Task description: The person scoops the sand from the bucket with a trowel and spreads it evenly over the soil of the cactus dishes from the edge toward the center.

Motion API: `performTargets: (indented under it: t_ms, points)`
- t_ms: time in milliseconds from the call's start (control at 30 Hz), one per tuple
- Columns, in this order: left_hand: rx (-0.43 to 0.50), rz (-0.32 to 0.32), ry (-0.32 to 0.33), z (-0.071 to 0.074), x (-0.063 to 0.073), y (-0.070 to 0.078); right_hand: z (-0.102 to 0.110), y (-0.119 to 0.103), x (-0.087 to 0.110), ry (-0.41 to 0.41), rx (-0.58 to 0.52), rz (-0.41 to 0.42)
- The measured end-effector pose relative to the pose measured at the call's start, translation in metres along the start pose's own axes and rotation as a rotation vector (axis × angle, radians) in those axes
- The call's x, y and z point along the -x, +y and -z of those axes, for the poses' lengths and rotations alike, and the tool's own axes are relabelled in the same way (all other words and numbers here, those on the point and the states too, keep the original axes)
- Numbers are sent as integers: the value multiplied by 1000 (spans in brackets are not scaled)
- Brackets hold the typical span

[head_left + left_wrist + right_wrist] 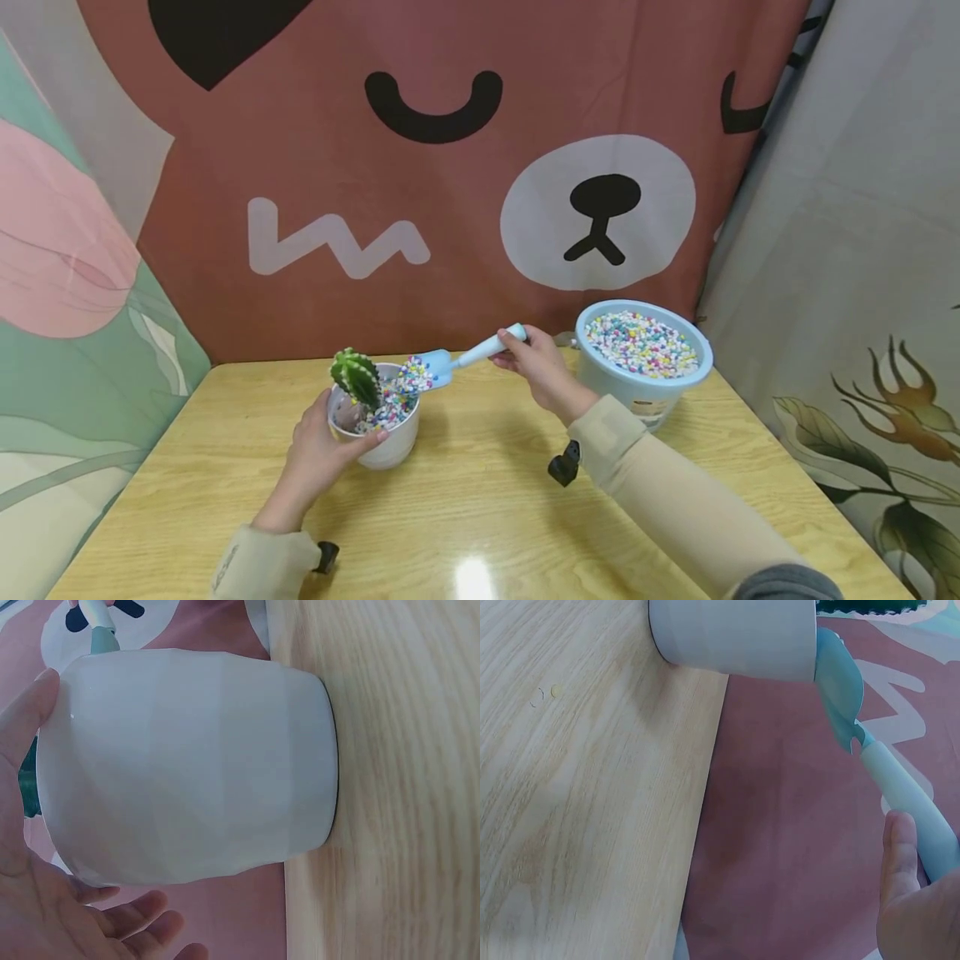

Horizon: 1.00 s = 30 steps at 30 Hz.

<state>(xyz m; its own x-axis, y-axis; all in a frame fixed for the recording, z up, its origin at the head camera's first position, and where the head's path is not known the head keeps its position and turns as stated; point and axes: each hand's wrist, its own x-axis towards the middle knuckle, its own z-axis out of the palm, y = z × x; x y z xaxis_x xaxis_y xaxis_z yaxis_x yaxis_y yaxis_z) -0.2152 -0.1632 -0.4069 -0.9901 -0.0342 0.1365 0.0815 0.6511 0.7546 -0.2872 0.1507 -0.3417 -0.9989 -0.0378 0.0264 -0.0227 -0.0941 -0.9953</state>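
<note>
A green cactus (356,377) stands tilted in a white plant pot (393,447) on the left half of the table, with multicoloured pebbles around it. My left hand (318,454) holds the pot by its rim, thumb at one side and fingers at the other; the left wrist view shows the pot's faceted wall (202,765). My right hand (542,371) grips the handle of a light blue hand shovel (480,352). Pebbles (415,375) lie on its blade, which is over the pot's right rim. In the right wrist view the blade's underside (841,686) meets the rim.
At the back right of the wooden table (465,492) stands a light blue bucket (630,385), filled high with similar pebbles (641,343). My right forearm passes just in front of it. A brown curtain (465,308) with a cartoon face hangs along the table's back edge.
</note>
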Motion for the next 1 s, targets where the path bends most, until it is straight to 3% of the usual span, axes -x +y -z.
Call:
performTargets:
  t_ms: [533,1000]
  points:
    - [75,24,-114,8,-9,-5,-6,-8,-1,-6,63,20]
    - [69,37,-169,10,-11,-5,-8,-10,0,-3,91,40]
